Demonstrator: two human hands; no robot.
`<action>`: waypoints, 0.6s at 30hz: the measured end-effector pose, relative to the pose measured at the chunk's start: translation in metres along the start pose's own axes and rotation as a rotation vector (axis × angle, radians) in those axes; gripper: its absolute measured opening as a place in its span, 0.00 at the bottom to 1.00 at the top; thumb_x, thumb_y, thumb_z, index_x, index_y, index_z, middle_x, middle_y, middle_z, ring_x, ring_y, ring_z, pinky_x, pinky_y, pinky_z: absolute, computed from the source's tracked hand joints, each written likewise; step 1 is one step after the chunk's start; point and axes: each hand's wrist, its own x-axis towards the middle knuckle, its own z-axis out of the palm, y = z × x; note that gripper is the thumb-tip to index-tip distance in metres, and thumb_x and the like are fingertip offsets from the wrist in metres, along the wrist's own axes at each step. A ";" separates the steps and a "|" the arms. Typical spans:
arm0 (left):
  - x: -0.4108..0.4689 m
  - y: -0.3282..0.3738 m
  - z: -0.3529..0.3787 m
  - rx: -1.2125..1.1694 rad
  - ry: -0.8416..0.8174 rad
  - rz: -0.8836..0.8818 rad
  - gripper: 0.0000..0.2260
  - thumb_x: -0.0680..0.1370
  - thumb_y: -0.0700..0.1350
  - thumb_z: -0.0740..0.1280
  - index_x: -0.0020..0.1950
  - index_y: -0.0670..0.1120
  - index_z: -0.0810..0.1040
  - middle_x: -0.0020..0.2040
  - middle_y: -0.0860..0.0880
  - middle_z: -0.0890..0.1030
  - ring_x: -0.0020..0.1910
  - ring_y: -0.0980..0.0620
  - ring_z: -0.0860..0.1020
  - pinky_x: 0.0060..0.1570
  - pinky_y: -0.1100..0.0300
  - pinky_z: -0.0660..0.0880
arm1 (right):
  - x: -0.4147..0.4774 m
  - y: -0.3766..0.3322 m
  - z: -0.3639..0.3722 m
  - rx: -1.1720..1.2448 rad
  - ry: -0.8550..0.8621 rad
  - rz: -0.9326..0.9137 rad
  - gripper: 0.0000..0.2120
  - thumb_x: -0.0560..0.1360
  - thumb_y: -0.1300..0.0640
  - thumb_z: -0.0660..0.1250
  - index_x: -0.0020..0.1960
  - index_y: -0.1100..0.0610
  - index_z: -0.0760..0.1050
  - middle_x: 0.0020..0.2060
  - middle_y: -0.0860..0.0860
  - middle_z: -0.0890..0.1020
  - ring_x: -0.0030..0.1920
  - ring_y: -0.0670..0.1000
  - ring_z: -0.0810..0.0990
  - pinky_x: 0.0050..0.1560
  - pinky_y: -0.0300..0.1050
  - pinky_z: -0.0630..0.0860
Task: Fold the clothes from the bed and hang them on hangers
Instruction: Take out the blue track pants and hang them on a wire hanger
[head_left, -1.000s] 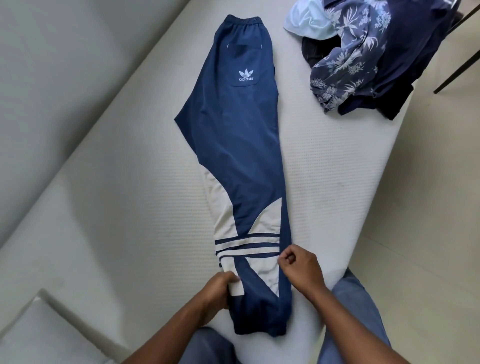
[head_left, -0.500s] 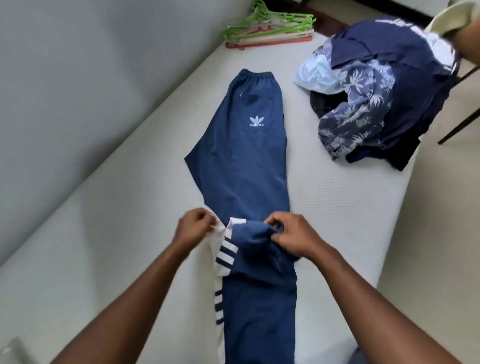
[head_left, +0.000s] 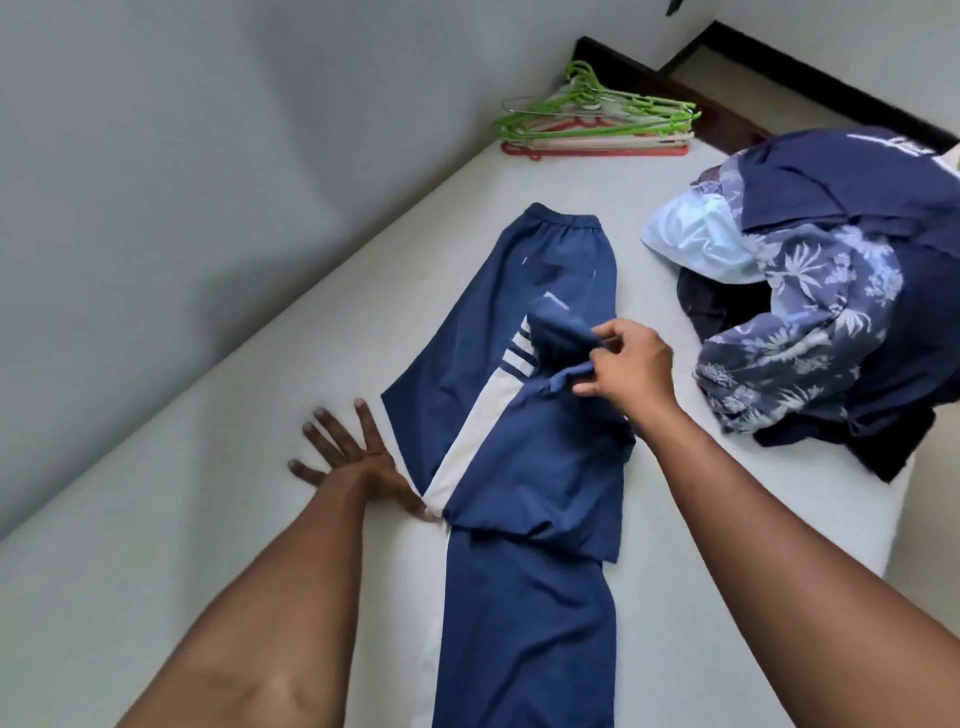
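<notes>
Two hands are seen over navy track trousers (head_left: 524, 597) laid lengthwise on the bed (head_left: 208, 493), with the waistband at the far end. The leg end lies folded back toward the waistband, and its cuff is pinched in the grip of the right hand (head_left: 631, 371). The left hand (head_left: 353, 457) is pressed flat on the bed, its grip wide and fingers spread, touching the trousers' left edge at the fold. A pile of clothes (head_left: 831, 312) is heaped at the far right, and hangers (head_left: 597, 122) are stacked at the far end.
</notes>
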 end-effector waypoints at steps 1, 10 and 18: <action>0.002 0.002 -0.001 -0.002 -0.016 -0.025 0.86 0.43 0.74 0.80 0.64 0.49 0.09 0.60 0.32 0.10 0.63 0.29 0.14 0.64 0.19 0.32 | 0.011 0.002 0.008 -0.038 -0.056 0.037 0.12 0.79 0.71 0.62 0.53 0.60 0.81 0.50 0.56 0.82 0.36 0.56 0.87 0.31 0.44 0.84; 0.013 0.014 -0.006 -0.029 -0.090 -0.115 0.88 0.41 0.73 0.81 0.61 0.46 0.08 0.57 0.31 0.09 0.59 0.30 0.11 0.64 0.19 0.32 | 0.158 -0.072 0.038 -0.048 0.121 -0.143 0.15 0.77 0.69 0.62 0.54 0.58 0.84 0.49 0.52 0.86 0.38 0.48 0.87 0.45 0.48 0.87; 0.021 0.019 -0.001 -0.039 -0.078 -0.143 0.89 0.40 0.74 0.80 0.64 0.43 0.09 0.61 0.28 0.12 0.62 0.29 0.12 0.65 0.19 0.34 | 0.201 -0.076 0.053 -0.567 -0.137 -0.408 0.28 0.78 0.57 0.68 0.76 0.63 0.68 0.78 0.60 0.67 0.76 0.58 0.68 0.70 0.40 0.64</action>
